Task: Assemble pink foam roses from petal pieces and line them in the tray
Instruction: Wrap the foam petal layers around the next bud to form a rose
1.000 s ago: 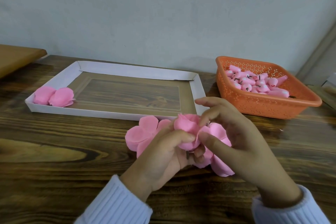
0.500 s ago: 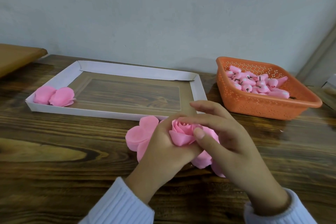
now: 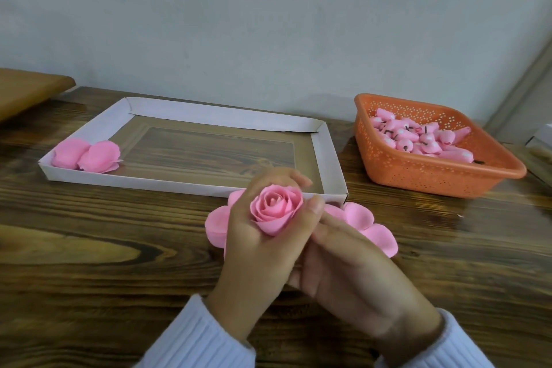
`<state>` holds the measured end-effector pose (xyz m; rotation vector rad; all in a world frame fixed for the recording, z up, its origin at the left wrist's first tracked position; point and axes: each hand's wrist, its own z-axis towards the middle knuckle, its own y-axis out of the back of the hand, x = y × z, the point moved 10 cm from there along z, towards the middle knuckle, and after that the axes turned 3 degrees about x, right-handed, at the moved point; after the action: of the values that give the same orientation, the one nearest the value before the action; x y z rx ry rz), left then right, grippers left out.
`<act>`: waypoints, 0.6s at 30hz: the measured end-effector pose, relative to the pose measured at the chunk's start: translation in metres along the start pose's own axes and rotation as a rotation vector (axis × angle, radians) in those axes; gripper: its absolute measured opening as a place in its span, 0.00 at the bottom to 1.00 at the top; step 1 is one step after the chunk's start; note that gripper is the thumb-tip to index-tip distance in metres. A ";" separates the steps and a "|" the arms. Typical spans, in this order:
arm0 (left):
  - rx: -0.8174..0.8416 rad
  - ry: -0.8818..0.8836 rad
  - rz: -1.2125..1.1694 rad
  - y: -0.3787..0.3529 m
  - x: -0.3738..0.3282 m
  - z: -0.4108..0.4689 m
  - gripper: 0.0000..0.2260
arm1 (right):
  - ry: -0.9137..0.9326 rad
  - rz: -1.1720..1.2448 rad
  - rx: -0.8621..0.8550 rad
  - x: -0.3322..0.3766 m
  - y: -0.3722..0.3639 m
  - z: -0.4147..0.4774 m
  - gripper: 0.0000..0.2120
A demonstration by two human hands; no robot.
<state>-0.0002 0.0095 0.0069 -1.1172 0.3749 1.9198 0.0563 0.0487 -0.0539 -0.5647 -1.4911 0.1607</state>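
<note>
A finished-looking pink foam rose (image 3: 276, 207) sits upright in my left hand (image 3: 260, 251), whose fingers and thumb curl round it just in front of the tray's near right corner. My right hand (image 3: 349, 272) lies against the left hand from the right, its fingertips tucked under and hidden. Flat pink petal pieces lie on the table behind the hands, on the left (image 3: 216, 225) and on the right (image 3: 363, 219). The white cardboard tray (image 3: 209, 112) holds two pink roses (image 3: 86, 155) in its near left corner.
An orange perforated basket (image 3: 433, 176) at the right holds several pink bud cores (image 3: 418, 137). A wooden board (image 3: 27, 89) juts in at the far left. The dark wooden table (image 3: 89, 248) runs up to a pale wall.
The loose petals have been wrapped closed into a rose. My left hand has turned it upright and raised it, while my right hand has dropped from the petals to beneath the left hand.
</note>
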 end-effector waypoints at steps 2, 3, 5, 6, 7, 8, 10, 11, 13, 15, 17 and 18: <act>0.025 0.035 -0.030 -0.002 0.003 0.000 0.06 | 0.012 0.050 -0.004 0.001 -0.003 0.001 0.40; 0.042 0.059 -0.054 -0.003 0.005 -0.001 0.07 | 0.024 0.074 -0.006 0.002 -0.004 0.001 0.42; 0.061 0.093 -0.096 -0.006 0.008 -0.002 0.08 | 0.048 0.098 -0.010 0.004 -0.003 0.002 0.43; 0.067 0.099 -0.106 -0.007 0.009 -0.002 0.08 | 0.053 0.113 -0.013 0.004 -0.003 0.002 0.42; 0.078 0.102 -0.103 -0.008 0.009 -0.002 0.08 | 0.052 0.119 -0.021 0.003 -0.002 0.003 0.40; 0.095 0.110 -0.095 -0.010 0.009 -0.001 0.08 | 0.047 0.114 -0.028 0.002 -0.001 0.004 0.37; 0.132 0.166 -0.079 -0.014 0.013 -0.002 0.07 | 0.030 0.094 -0.053 -0.003 0.005 0.004 0.29; 0.144 0.208 -0.079 -0.015 0.016 -0.004 0.09 | 0.023 0.082 -0.068 -0.003 0.007 0.005 0.24; 0.145 0.275 -0.064 -0.015 0.024 -0.007 0.11 | 0.009 0.064 -0.093 -0.003 0.009 0.006 0.17; 0.140 0.291 -0.066 -0.015 0.026 -0.007 0.10 | 0.010 0.036 -0.110 -0.003 0.008 0.006 0.15; 0.143 0.252 -0.120 -0.016 0.024 -0.005 0.10 | 0.021 0.001 -0.124 -0.001 0.008 0.006 0.15; 0.136 0.238 -0.148 -0.015 0.023 -0.004 0.09 | 0.024 -0.008 -0.131 -0.001 0.010 0.006 0.15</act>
<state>0.0092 0.0279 -0.0114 -1.2499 0.5295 1.6136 0.0527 0.0583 -0.0594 -0.6630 -1.4875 0.0498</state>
